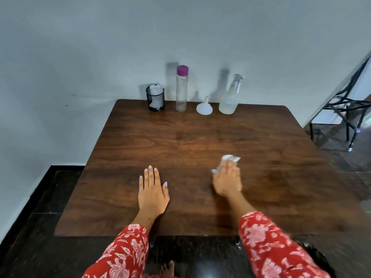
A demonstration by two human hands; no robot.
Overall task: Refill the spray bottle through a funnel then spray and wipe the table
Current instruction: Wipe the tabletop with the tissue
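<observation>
Wiping stage: right hand presses a crumpled white tissue under extended fingers; left hand lies flat, fingers straight, well apart to its left. Clear plastic spray bottle stands far beyond the right hand, white funnel just beside it. Risk: a long forward stroke could topple them. Dark wood-grain table abuts a pale wall; dark tiled floor.

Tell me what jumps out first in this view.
The right hand presses a white tissue onto the wooden table, blurred as if mid-wipe, while the left hand lies flat beside it. Along the far edge stand a mesh cup, purple-capped bottle, white funnel and spray bottle.
</observation>
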